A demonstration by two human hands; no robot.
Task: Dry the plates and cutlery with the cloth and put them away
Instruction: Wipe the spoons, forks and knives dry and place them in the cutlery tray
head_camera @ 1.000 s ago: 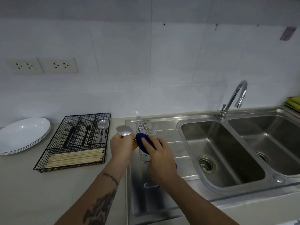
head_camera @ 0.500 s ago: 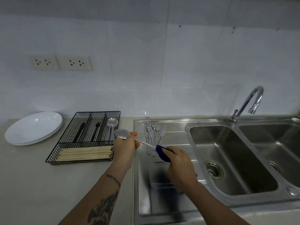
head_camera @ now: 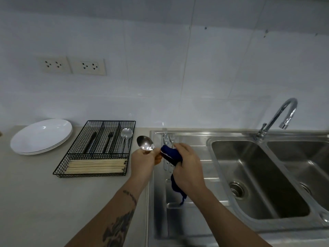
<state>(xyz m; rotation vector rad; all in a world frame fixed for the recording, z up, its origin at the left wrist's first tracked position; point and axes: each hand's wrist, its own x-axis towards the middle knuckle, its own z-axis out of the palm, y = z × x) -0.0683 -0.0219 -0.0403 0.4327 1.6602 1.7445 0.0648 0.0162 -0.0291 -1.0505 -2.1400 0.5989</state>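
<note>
Far left of the frame there's a stack of white plates (head_camera: 41,136) sitting on the counter (head_camera: 35,193), looks like those are already dealt with. Just right of them is a black wire cutlery tray (head_camera: 97,148), with dark-handled pieces in the back slots, a couple of spoons in the rightmost slot, and chopsticks (head_camera: 96,166) across the front section. Around the middle, the left hand (head_camera: 143,163) is pinching a spoon (head_camera: 145,143) by the neck, bowl sticking up and left, right beside the tray's edge. The right hand (head_camera: 188,168) is curled around a dark blue cloth (head_camera: 170,155) bunched over the spoon's handle, with a tail of cloth hanging down. So I'd say we're mid-wipe on this spoon. Behind the hands, a few forks (head_camera: 169,139) lie on the draining board of the sink (head_camera: 195,220), probably not dried yet. Next move is likely sliding the cloth off and dropping the spoon in with the other spoons, bowl end matching theirs. Tap (head_camera: 279,118) is far right.
</note>
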